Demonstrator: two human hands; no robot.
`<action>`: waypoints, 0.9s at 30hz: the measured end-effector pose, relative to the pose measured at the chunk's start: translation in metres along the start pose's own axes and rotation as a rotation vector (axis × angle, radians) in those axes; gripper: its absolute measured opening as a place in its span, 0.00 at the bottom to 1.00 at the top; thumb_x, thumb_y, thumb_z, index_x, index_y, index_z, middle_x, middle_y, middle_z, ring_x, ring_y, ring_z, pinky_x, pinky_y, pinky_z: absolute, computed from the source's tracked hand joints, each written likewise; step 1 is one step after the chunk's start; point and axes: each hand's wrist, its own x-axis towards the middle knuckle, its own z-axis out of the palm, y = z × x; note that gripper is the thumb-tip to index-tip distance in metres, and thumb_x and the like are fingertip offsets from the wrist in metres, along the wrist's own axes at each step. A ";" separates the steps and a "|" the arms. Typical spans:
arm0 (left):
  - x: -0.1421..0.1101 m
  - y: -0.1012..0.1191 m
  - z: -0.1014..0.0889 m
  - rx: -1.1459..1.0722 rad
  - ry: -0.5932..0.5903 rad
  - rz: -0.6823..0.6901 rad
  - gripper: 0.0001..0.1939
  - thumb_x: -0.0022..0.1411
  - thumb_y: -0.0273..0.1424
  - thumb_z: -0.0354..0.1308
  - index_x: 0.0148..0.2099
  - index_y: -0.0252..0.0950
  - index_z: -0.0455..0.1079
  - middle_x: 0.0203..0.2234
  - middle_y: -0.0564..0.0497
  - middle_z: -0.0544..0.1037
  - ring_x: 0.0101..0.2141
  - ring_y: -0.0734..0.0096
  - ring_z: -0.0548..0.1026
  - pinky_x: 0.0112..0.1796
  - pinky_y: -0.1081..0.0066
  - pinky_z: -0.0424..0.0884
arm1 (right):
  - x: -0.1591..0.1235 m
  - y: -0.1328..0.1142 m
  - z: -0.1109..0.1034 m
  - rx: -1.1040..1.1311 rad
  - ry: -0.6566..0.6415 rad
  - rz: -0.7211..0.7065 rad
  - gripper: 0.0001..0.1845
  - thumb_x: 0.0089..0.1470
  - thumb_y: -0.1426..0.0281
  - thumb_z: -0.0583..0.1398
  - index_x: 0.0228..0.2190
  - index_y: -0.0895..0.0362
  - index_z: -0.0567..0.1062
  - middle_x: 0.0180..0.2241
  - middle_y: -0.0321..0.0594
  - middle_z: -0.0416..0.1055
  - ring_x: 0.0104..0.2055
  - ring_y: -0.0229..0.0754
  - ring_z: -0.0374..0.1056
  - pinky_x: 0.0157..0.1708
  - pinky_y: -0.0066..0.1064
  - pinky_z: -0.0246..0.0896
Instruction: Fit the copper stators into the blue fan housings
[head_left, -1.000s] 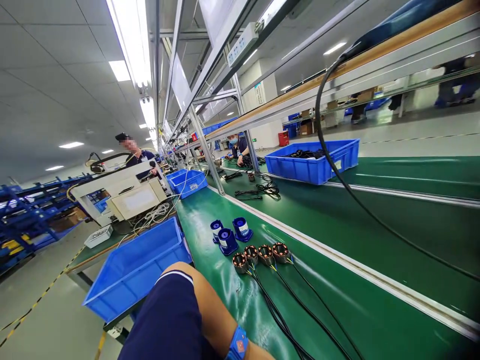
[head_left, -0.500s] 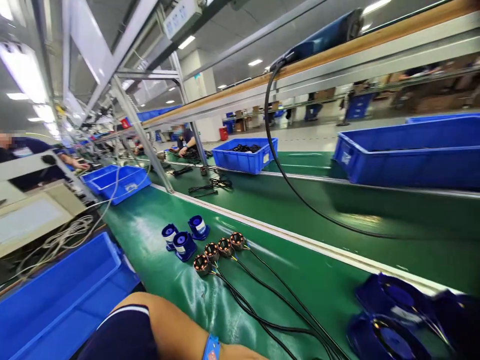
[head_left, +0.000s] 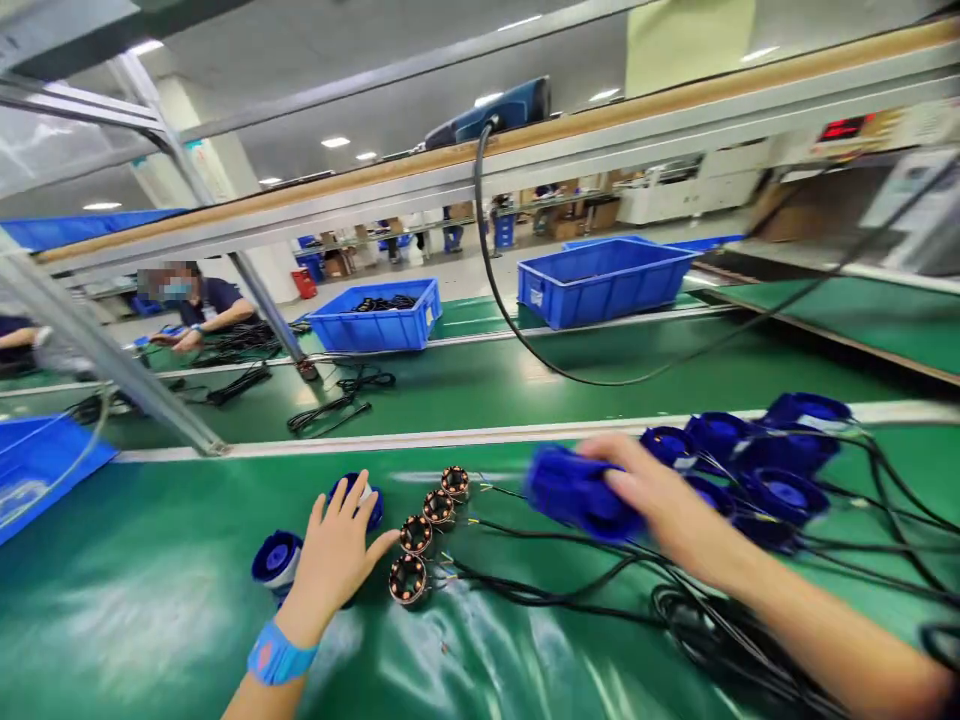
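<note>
My left hand point(head_left: 330, 560), a blue band on its wrist, is spread flat above the blue plastic motor housings on the left. One housing point(head_left: 277, 560) shows left of it and another point(head_left: 373, 508) behind its fingers. Beside my left thumb several copper-wound stators point(head_left: 408, 580) stand in a slanting row, black cables point(head_left: 525, 592) trailing right. My right hand point(head_left: 637, 480) grips a blue motor housing point(head_left: 574, 490), smeared by motion, above those cables; whether it is a single piece I cannot tell. Several more blue housings point(head_left: 784, 493) with cables cluster to its right.
Beyond the white rail point(head_left: 450, 435) are a blue bin of black cables point(head_left: 379, 318) and a second blue bin point(head_left: 600, 285). A black cable point(head_left: 517, 330) hangs in a loop from a shelf tool point(head_left: 495, 115). A metal post point(head_left: 127, 350) rises at left, near a co-worker point(head_left: 217, 305).
The view has swung right. Both my hands have come into sight, the left over the left-hand housings, the right holding a blue housing. The stators still stand in their row.
</note>
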 end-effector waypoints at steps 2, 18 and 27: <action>-0.006 -0.028 0.016 0.002 -0.032 0.042 0.31 0.66 0.48 0.58 0.66 0.40 0.66 0.70 0.43 0.56 0.67 0.41 0.59 0.62 0.41 0.60 | 0.041 -0.014 0.043 0.163 -0.198 0.103 0.20 0.69 0.54 0.48 0.53 0.52 0.67 0.50 0.46 0.73 0.53 0.47 0.70 0.52 0.40 0.67; 0.065 -0.073 0.064 -0.431 0.088 0.268 0.39 0.69 0.57 0.42 0.71 0.38 0.54 0.65 0.40 0.63 0.63 0.51 0.66 0.60 0.50 0.67 | 0.116 0.000 0.138 -0.098 -0.537 0.127 0.26 0.67 0.60 0.57 0.62 0.58 0.66 0.61 0.48 0.67 0.61 0.49 0.65 0.61 0.40 0.59; 0.135 -0.038 0.072 -0.699 -0.106 0.077 0.51 0.53 0.60 0.59 0.73 0.48 0.48 0.57 0.45 0.73 0.53 0.44 0.75 0.53 0.47 0.72 | 0.072 0.025 0.150 -0.395 -0.561 0.289 0.34 0.54 0.52 0.69 0.57 0.54 0.72 0.49 0.44 0.77 0.50 0.53 0.74 0.44 0.37 0.70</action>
